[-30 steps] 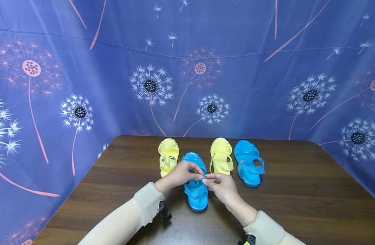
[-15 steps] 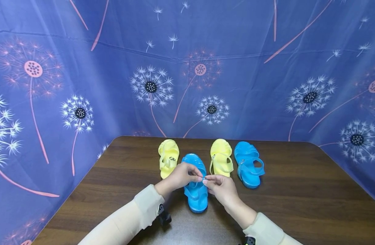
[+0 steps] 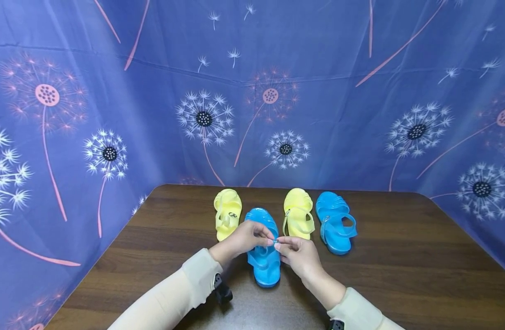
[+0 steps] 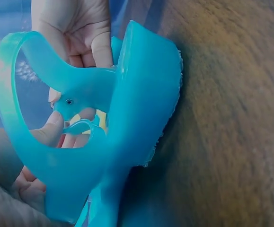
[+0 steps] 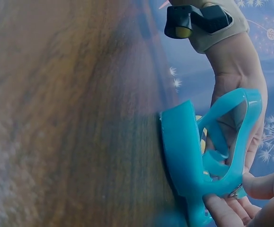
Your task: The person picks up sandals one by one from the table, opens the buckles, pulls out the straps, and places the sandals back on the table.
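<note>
Blue sandal, probably light, pliant, slick, best held by its strap, which left hand and right hand pinch between fingertips.

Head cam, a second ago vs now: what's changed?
Nothing visibly moved, taken hold of or let go; the whole scene just sits slightly lower in the head view, so likely a small camera tilt. Same as before: left hand and right hand pinching the strap of the near blue sandal; left yellow sandal, right yellow sandal and far blue sandal in place.
</note>
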Tool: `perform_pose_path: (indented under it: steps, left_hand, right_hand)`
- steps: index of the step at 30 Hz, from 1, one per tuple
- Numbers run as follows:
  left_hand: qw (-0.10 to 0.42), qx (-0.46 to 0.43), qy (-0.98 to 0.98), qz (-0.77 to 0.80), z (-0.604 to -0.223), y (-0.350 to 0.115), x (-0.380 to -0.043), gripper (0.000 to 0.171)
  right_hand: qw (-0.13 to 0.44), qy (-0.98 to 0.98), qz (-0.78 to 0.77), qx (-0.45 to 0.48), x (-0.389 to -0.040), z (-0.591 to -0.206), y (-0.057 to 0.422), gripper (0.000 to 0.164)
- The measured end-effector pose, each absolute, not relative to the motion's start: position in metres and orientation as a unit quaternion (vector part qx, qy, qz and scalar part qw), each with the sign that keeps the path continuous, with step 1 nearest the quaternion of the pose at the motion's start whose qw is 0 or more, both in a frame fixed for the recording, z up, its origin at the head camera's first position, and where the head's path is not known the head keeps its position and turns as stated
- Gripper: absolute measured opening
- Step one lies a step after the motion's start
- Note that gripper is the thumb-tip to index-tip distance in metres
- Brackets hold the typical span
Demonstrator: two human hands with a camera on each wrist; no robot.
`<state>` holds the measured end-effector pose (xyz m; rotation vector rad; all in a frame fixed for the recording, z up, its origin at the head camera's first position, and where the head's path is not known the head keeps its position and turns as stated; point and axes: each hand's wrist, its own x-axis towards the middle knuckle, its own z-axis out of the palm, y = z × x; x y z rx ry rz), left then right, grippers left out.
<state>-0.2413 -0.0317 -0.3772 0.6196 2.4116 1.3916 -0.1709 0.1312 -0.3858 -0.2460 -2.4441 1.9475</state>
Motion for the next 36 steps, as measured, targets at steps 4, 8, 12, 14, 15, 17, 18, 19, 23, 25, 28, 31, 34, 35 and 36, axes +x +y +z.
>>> perform_pose_path:
  steps: [4, 8, 12, 14, 15, 17, 18, 19, 23, 25, 28, 31, 34, 35, 36]
  left_hand:
    - [0.160, 0.205, 0.823, 0.505, -0.378, -0.033, -0.240, 0.011]
    - [0.166, 0.199, 0.818, 0.513, -0.378, -0.034, -0.239, 0.012]
    - [0.176, 0.189, 0.811, 0.525, -0.379, -0.034, -0.240, 0.013]
    - [0.182, 0.186, 0.806, 0.531, -0.380, -0.034, -0.241, 0.014]
    - [0.185, 0.184, 0.805, 0.532, -0.381, -0.033, -0.242, 0.014]
    - [0.189, 0.183, 0.804, 0.533, -0.382, -0.033, -0.243, 0.014]
    - [0.191, 0.183, 0.805, 0.530, -0.382, -0.033, -0.244, 0.014]
    - [0.193, 0.182, 0.807, 0.528, -0.382, -0.033, -0.244, 0.013]
    - [0.189, 0.176, 0.818, 0.515, -0.383, -0.034, -0.244, 0.011]
    - [0.185, 0.175, 0.821, 0.511, -0.382, -0.035, -0.243, 0.011]
    - [0.169, 0.183, 0.827, 0.504, -0.381, -0.038, -0.242, 0.011]
    - [0.147, 0.185, 0.838, 0.492, -0.382, -0.042, -0.242, 0.010]
    - [0.124, 0.177, 0.850, 0.481, -0.383, -0.047, -0.243, 0.008]
    - [0.118, 0.173, 0.852, 0.480, -0.384, -0.049, -0.243, 0.008]
    - [0.112, 0.171, 0.853, 0.480, -0.384, -0.050, -0.243, 0.008]
  right_hand:
    - [0.000, -0.780, 0.621, -0.075, -0.170, -0.387, 0.130, 0.027]
    - [0.000, -0.778, 0.624, -0.074, -0.170, -0.389, 0.130, 0.027]
    - [0.006, -0.775, 0.628, -0.072, -0.171, -0.389, 0.129, 0.028]
    - [0.010, -0.773, 0.630, -0.074, -0.171, -0.390, 0.129, 0.028]
    - [0.012, -0.772, 0.631, -0.075, -0.171, -0.390, 0.129, 0.028]
    - [0.015, -0.768, 0.636, -0.078, -0.171, -0.391, 0.130, 0.029]
    - [0.015, -0.766, 0.638, -0.081, -0.171, -0.391, 0.130, 0.029]
    - [0.015, -0.763, 0.641, -0.083, -0.171, -0.391, 0.131, 0.030]
    - [0.010, -0.754, 0.650, -0.090, -0.171, -0.391, 0.132, 0.031]
    - [0.008, -0.755, 0.649, -0.094, -0.172, -0.391, 0.131, 0.031]
    - [0.005, -0.756, 0.647, -0.099, -0.172, -0.391, 0.131, 0.031]
    - [0.007, -0.753, 0.650, -0.102, -0.171, -0.391, 0.132, 0.031]
    - [0.011, -0.749, 0.655, -0.100, -0.170, -0.392, 0.133, 0.031]
    - [0.012, -0.748, 0.656, -0.098, -0.170, -0.392, 0.133, 0.031]
    - [0.014, -0.747, 0.657, -0.098, -0.170, -0.392, 0.134, 0.031]
